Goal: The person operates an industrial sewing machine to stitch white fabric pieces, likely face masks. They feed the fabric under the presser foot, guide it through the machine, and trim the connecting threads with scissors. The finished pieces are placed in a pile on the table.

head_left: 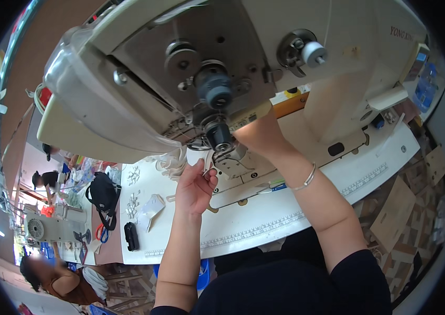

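A large cream sewing machine (348, 68) fills the upper part of the head view, its needle area low at the middle. My left hand (197, 188) is just in front of the needle area, fingers curled and pinching the edge of a white fabric piece (208, 160). Behind the machine's head reaches my right hand (261, 132), beside the presser area; its fingers are hidden. A bracelet (306, 179) circles the right wrist. More bunched white fabric (171, 164) lies left of the needle area.
Thread snips (276, 186) lie on the machine bed. Leftward on the white table are a folded paper (150, 210), small white pieces (132, 205), a black case (131, 236) and a black bag (102, 193). Red-and-blue scissors (101, 233) lie beyond. Another person (65, 283) sits lower left.
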A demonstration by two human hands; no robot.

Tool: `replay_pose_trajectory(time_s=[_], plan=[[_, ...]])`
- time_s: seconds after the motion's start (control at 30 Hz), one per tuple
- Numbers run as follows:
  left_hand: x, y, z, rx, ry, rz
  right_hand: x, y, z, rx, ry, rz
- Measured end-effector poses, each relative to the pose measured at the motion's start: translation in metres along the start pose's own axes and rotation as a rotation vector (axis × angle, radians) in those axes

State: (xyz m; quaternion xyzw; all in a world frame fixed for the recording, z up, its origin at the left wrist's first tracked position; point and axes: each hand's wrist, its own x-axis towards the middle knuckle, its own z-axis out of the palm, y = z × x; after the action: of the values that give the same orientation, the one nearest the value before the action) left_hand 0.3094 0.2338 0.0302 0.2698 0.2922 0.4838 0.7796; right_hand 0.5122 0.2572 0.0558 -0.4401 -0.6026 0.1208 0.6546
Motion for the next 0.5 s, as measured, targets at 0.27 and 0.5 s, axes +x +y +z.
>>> replay_pose_trajectory(time_s=[0.27, 0.5], plan=[[0.000, -0.003, 0.004, -0.008, -0.020, 0.006, -0.011, -0.022, 0.004, 0.010, 0.215, -0.156], [0.008, -0.001, 0.003, -0.057, -0.083, -0.041, -0.016, -0.028, 0.004, 0.001, 0.137, 0.006]])
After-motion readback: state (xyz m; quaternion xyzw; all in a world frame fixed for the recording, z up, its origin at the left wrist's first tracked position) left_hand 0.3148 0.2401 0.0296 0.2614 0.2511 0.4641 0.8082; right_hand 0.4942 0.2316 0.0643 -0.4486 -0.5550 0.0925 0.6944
